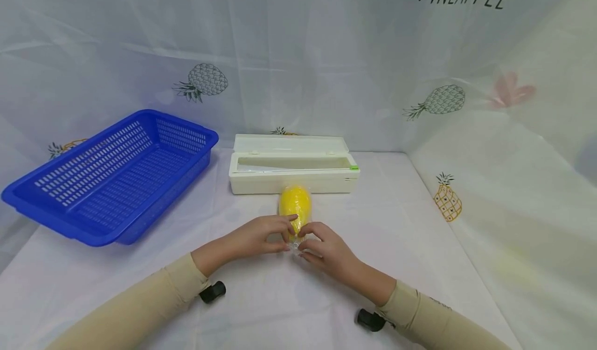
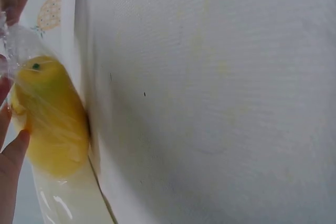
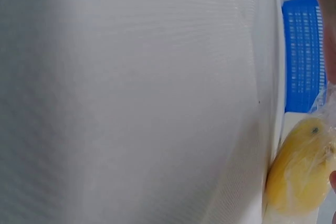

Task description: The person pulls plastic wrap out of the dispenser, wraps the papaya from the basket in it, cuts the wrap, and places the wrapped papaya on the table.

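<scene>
A yellow mango (image 1: 295, 202), wrapped in clear cling film (image 1: 295, 247), lies on the table in the head view. A small dark green stem spot shows on the mango (image 2: 58, 124) through the film in the left wrist view. My left hand (image 1: 263, 235) pinches the gathered film at the mango's near end, its index finger resting along the fruit. From the other side my right hand (image 1: 330, 250) pinches the same bunched film. The wrist views cut off most of both hands. Behind the mango stands a long white cling film dispenser (image 1: 270, 183) with its lid raised.
A blue plastic basket (image 1: 168, 184) with slotted walls stands at the left. A white cloth (image 1: 396, 225) covers the table, and a pineapple-printed curtain (image 1: 317, 70) hangs behind and at the right. Black wrist cameras sit under both sleeves.
</scene>
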{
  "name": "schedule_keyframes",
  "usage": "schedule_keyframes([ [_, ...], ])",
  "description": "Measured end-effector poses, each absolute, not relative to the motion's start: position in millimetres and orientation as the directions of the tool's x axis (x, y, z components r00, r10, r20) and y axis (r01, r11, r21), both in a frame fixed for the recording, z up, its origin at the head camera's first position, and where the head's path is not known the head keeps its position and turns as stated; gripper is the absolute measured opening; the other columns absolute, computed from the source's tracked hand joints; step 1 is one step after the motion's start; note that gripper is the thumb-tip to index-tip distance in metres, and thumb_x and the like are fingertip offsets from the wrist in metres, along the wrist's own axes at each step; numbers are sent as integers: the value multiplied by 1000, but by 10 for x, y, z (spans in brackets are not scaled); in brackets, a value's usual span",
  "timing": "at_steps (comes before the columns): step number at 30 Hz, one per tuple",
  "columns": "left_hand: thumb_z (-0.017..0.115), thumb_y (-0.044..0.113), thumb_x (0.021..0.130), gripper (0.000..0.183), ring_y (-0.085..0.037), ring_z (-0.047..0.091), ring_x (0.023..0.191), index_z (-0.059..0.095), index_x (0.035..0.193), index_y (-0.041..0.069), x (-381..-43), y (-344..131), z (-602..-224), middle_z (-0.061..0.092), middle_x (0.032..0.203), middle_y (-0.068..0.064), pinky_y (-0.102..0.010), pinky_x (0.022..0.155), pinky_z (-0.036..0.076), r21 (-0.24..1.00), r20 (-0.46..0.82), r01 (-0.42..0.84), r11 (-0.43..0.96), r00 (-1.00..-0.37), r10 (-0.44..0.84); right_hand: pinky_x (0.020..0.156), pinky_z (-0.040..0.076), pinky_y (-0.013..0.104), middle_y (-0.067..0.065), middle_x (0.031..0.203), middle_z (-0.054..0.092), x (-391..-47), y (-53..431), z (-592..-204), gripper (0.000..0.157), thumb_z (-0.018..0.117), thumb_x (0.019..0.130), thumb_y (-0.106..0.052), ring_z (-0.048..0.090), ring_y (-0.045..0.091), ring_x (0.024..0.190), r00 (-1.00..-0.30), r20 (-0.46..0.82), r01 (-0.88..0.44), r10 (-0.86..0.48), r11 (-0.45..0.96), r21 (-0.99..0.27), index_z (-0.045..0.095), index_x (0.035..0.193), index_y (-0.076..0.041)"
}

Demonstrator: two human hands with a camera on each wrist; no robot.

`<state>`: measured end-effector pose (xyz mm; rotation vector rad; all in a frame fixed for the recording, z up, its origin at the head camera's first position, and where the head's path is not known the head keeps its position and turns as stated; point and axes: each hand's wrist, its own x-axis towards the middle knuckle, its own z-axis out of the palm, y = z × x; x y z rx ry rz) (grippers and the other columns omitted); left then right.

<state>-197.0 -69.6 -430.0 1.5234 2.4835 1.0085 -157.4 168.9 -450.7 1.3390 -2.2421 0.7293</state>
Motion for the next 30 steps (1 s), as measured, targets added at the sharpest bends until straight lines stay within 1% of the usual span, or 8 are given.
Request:
schedule_keyframes([
  [3, 85, 17, 76, 29, -22, 47, 132, 64, 96, 14, -1975, -702, -4311, 64, 113, 4, -32, 102, 44, 527, 298, 800, 286, -489, 820, 94, 49, 29, 8, 108, 62, -1594, 1699, -4500, 26, 82, 74, 2, 58, 22, 105, -467, 609, -884, -642, 364, -293, 62, 89, -8],
  [7, 90, 18, 69, 38, -25, 49, 129, 63, 94, 10, -1962, -673, -4327, 61, 109, 1, -31, 101, 45, 436, 341, 852, 289, -454, 823, 95, 48, 30, 6, 108, 65, -1598, 1719, -4515, 26, 76, 79, 5, 58, 21, 107, -547, 588, -835, -596, 345, -428, 59, 92, -10],
  [12, 92, 19, 66, 42, -26, 52, 125, 59, 91, 10, -1912, -602, -4323, 58, 112, -4, -32, 100, 46, 327, 398, 879, 346, -460, 794, 91, 52, 34, 7, 107, 65, -1591, 1710, -4515, 19, 70, 86, 4, 61, 23, 104, -650, 545, -747, -529, 316, -585, 58, 91, -10],
  [19, 86, 10, 73, 27, -22, 59, 116, 63, 86, 8, -1928, -529, -4342, 60, 105, -4, -27, 95, 49, 205, 475, 894, 398, -447, 758, 89, 53, 35, 0, 104, 67, -1567, 1711, -4461, 2, 62, 95, -6, 63, 19, 101, -778, 426, -592, -461, 312, -744, 63, 93, -6],
  [21, 85, 10, 74, 22, -22, 60, 116, 65, 83, 8, -1950, -539, -4344, 61, 101, -2, -27, 94, 49, 232, 480, 894, 383, -448, 755, 90, 53, 33, -1, 103, 68, -1571, 1723, -4453, 4, 63, 94, -5, 63, 16, 100, -770, 432, -604, -469, 318, -731, 66, 97, -7],
  [24, 84, 10, 74, 18, -22, 60, 117, 67, 80, 9, -1987, -565, -4351, 62, 96, 1, -27, 95, 49, 315, 478, 886, 339, -457, 750, 90, 52, 33, 1, 104, 67, -1597, 1751, -4445, 15, 69, 89, -1, 62, 17, 101, -698, 500, -697, -513, 327, -638, 66, 102, -8],
  [28, 83, 9, 75, 15, -23, 59, 118, 68, 80, 10, -2014, -576, -4356, 64, 98, 1, -29, 96, 48, 393, 492, 873, 290, -466, 735, 91, 50, 32, 4, 106, 66, -1664, 1772, -4399, 20, 75, 83, 0, 59, 20, 103, -585, 574, -808, -573, 353, -472, 65, 98, -8],
  [30, 82, 7, 76, 15, -25, 59, 118, 68, 81, 10, -2019, -567, -4362, 65, 100, 0, -30, 97, 48, 397, 519, 872, 285, -469, 715, 93, 50, 33, 5, 108, 65, -1704, 1774, -4356, 17, 75, 83, -2, 59, 20, 106, -568, 580, -823, -585, 376, -426, 64, 94, -9],
])
